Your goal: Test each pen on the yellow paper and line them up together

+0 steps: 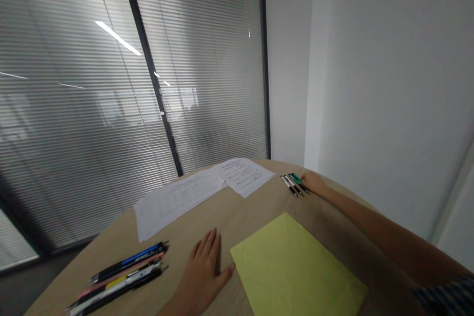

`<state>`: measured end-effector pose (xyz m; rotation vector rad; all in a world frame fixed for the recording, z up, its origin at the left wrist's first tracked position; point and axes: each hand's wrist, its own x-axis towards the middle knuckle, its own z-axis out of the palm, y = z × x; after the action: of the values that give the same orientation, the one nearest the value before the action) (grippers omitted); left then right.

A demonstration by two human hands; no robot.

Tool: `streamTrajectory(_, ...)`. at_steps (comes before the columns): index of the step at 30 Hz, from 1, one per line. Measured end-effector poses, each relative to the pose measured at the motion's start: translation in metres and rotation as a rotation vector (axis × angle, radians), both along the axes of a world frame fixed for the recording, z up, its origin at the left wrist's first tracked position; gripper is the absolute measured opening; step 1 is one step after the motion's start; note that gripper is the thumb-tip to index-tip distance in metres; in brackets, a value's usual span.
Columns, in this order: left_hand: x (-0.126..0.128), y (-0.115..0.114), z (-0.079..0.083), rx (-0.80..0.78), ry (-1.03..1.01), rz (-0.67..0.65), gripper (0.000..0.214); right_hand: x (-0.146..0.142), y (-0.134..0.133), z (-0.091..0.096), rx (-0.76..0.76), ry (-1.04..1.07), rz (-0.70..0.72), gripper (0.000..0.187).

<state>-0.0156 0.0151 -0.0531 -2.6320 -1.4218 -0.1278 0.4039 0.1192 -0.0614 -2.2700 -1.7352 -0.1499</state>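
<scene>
My left hand (203,271) lies flat on the table with its fingers stretched out and holds nothing. It rests between a group of pens (122,276) on the left and a yellow sheet of paper (296,266) on the right, its thumb close to the sheet's left corner. Far out to the right, my right hand (314,182) is closed, with its fingertips at a green pen (297,178). White and black pens (288,185) lie side by side just left of that pen. The fingers' undersides are hidden.
Printed white sheets (181,197) lie along the far edge of the round wooden table (255,212), partly overlapping. Beyond the table stand a glass partition with blinds (218,79) and a plain white wall (388,84).
</scene>
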Motion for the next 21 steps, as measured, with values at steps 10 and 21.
streamTrajectory(10,0.002,-0.003,0.003,-0.015,0.010,0.027,0.068,0.012,0.001,-0.010,-0.024,0.011,0.008,0.028)
streamTrajectory(21,-0.001,-0.001,-0.001,0.007,0.005,0.007,0.069,0.007,0.001,-0.013,-0.049,0.011,0.011,0.033)
